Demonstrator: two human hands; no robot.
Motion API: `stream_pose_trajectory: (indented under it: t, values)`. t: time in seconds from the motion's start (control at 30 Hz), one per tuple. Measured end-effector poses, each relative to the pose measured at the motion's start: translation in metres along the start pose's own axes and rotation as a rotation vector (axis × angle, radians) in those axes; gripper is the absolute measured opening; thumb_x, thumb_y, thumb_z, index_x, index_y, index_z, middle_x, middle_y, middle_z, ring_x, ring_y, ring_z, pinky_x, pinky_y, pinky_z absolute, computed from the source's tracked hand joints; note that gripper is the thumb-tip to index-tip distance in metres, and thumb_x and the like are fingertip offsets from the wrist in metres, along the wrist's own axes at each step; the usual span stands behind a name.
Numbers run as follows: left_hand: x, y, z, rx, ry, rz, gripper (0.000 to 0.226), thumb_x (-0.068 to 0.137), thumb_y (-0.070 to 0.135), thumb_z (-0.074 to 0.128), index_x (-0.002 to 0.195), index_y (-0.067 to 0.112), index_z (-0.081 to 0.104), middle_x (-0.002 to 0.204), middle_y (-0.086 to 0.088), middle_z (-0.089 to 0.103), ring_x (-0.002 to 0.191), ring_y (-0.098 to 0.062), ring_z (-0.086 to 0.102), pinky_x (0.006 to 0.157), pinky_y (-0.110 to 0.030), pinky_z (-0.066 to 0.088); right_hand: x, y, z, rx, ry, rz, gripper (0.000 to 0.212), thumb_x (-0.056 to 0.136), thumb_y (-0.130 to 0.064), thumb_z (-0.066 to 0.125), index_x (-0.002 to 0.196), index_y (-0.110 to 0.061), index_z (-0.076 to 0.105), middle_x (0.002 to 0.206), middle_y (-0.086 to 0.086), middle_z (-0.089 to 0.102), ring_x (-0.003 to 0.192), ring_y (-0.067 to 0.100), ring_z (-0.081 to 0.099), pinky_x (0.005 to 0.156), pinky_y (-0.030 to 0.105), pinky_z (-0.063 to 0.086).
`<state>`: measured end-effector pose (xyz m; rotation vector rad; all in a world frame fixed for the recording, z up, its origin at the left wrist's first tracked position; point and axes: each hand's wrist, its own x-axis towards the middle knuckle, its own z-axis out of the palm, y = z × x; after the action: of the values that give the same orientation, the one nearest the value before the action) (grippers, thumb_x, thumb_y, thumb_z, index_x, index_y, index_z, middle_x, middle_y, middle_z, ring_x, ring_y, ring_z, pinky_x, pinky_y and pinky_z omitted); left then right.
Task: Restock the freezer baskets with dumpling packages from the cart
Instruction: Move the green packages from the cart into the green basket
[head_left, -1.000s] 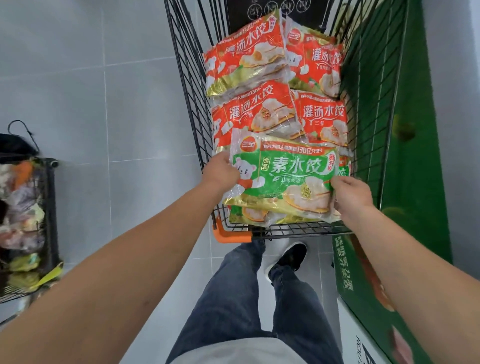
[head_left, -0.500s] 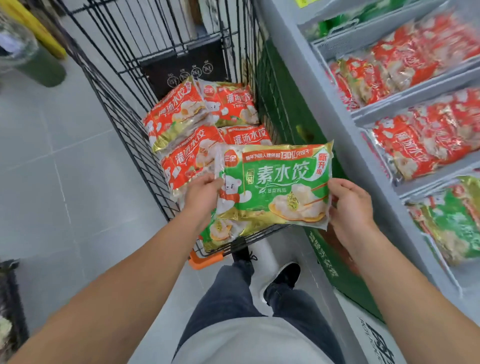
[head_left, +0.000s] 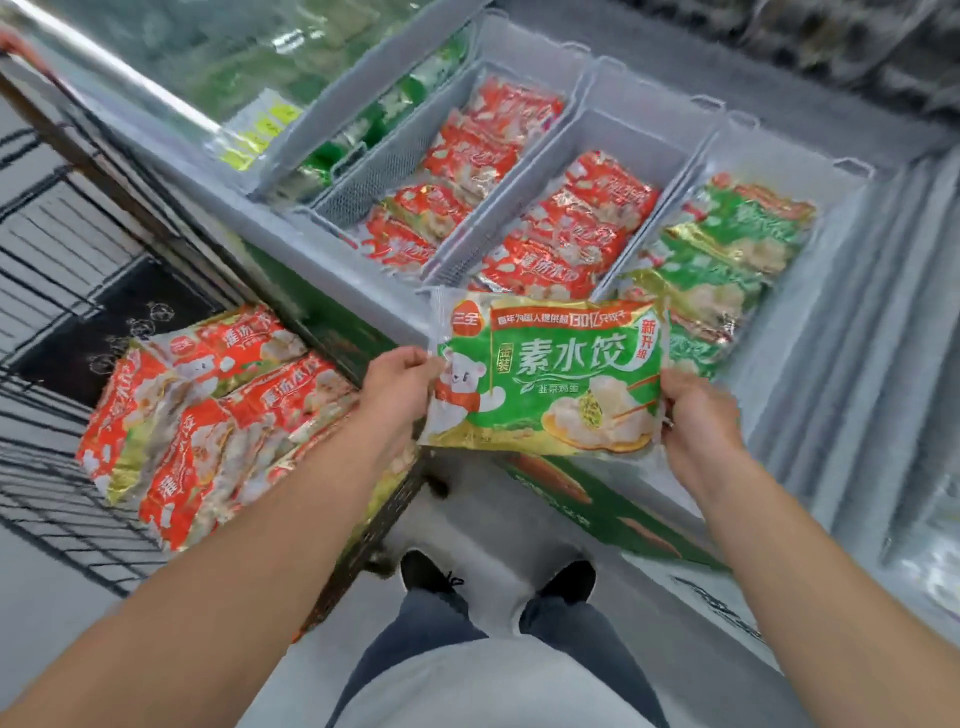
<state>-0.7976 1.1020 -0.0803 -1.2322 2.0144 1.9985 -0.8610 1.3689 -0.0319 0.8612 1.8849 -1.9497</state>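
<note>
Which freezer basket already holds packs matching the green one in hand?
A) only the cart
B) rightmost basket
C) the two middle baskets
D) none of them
B: the green package, held by the left hand and right hand, matches the green packs in the rightmost basket; the middle baskets and the cart show red packs.
</note>
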Motion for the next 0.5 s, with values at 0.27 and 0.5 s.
stream_pose_trajectory:
  t: [0.27,0.5]
  values:
    - [0.006,0.053,0.139,0.279,-0.055,0.183,0.031,0.087,0.015,0.069,0.057,0.014,0.06,0.056,-0.005,0.055,0.06,-0.019,0.05,0.061,-0.031,0.037,0.08,-0.022,-0.093,-0.142,0.138,-0.036,0.018,0.09,-0.018,0.06,0.075,-0.018,0.072,0.091,0.004,0.076,0.092,0.026,0.071,0.083,0.047,0.059]
    - [0.049,0.068,0.213,0.409,-0.117,0.15,0.036,0.082,0.011,0.072,0.049,0.02,0.061,0.053,0.006,0.055,0.061,-0.019,0.05,0.061,-0.027,0.038,0.124,-0.019,-0.104,-0.106,0.247,0.053,0.029,0.09,-0.007,0.055,0.066,-0.016,0.069,0.086,0.007,0.074,0.082,0.024,0.07,0.075,0.042,0.057]
